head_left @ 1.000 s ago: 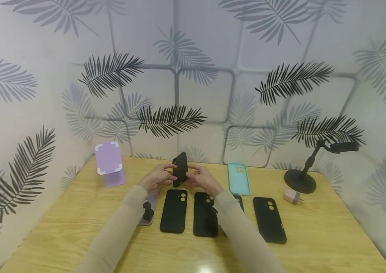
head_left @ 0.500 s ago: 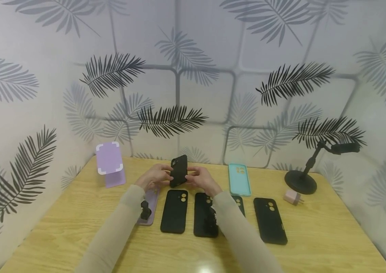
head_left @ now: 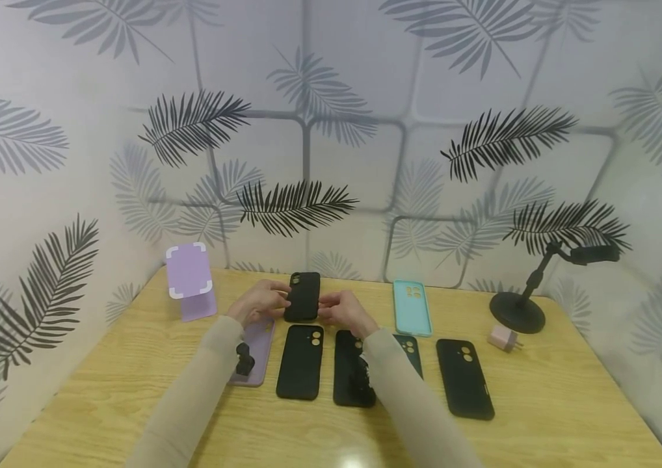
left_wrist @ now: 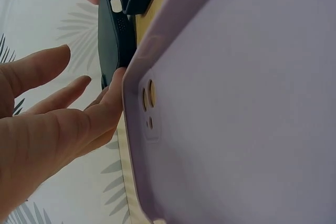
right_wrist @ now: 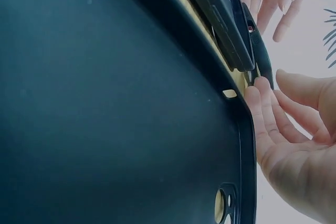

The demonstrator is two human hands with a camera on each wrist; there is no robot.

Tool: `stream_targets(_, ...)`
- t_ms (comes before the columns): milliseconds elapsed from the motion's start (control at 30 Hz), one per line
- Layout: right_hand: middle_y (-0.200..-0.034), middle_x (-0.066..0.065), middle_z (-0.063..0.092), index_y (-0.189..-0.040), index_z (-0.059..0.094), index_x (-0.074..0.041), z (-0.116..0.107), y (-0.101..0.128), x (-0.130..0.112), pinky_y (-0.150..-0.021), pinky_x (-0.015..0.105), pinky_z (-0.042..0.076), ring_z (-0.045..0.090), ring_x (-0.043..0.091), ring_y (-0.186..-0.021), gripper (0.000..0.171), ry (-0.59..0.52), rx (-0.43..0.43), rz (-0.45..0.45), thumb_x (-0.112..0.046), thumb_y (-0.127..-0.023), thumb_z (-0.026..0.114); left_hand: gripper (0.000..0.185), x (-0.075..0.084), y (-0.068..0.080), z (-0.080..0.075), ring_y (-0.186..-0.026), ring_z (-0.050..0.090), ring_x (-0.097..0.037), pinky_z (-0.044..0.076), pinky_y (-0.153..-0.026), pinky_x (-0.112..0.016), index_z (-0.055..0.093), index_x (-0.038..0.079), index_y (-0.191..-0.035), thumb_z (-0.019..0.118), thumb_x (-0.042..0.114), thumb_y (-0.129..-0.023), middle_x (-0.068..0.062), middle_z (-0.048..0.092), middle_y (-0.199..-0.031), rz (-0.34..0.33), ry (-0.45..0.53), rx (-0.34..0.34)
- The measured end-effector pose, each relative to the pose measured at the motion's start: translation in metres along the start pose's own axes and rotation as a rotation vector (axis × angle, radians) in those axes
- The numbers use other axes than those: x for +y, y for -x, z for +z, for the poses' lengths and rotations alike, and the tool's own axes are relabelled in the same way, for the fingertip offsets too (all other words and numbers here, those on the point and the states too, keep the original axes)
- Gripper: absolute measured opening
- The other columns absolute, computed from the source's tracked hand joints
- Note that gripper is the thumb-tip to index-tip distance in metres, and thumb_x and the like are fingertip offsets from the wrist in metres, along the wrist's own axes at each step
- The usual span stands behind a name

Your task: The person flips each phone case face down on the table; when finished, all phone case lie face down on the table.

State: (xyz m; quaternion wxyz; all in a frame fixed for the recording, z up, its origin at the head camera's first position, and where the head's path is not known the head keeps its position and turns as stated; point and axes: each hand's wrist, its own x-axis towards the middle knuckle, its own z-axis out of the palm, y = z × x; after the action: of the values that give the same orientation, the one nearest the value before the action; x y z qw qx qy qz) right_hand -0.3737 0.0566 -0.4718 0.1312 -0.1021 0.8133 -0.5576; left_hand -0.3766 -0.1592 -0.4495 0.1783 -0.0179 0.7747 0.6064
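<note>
left hand (head_left: pixel 257 302), right hand (head_left: pixel 345 312), both forward, fingers relaxed

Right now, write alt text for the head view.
Both hands, left hand and right hand, touch a black phone case at its sides over a wooden table, behind a row of cases: one purple, the others dark.

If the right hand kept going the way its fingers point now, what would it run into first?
The right hand points left at the black phone case, which its fingers already seem to touch; the left hand lies beyond, though depth is unclear.
</note>
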Motion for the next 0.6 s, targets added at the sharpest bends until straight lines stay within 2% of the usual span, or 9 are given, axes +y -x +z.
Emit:
stream_targets(267, -0.124, 0.027, 0.063, -0.131, 0.057, 0.009, -0.0012, 0.0007, 0.0005, -0.089, 0.039, 0.059, 0.067, 0.034, -0.107, 0.04, 0.011, -0.046, -0.009, 0.004, -0.092, 0.062, 0.054, -0.001, -0.0007, -0.0052, -0.135, 0.044, -0.038, 0.049, -0.104, -0.043, 0.043, -0.003, -0.144, 0.057, -0.007, -0.092, -0.027, 0.039, -0.149, 0.001, -0.046, 0.0)
stream_targets(600, -0.128, 0.026, 0.062, -0.135, 0.053, 0.009, -0.0012, -0.0011, 0.0028, -0.091, 0.036, 0.058, 0.064, 0.032, -0.114, 0.042, 0.009, -0.099, -0.019, 0.008, -0.093, 0.056, 0.055, 0.0002, -0.0013, -0.0073, -0.135, 0.044, -0.037, 0.048, -0.105, -0.045, 0.041, -0.003, -0.145, 0.055, -0.008, -0.092, -0.027, 0.038, -0.149, -0.018, -0.016, 0.002)
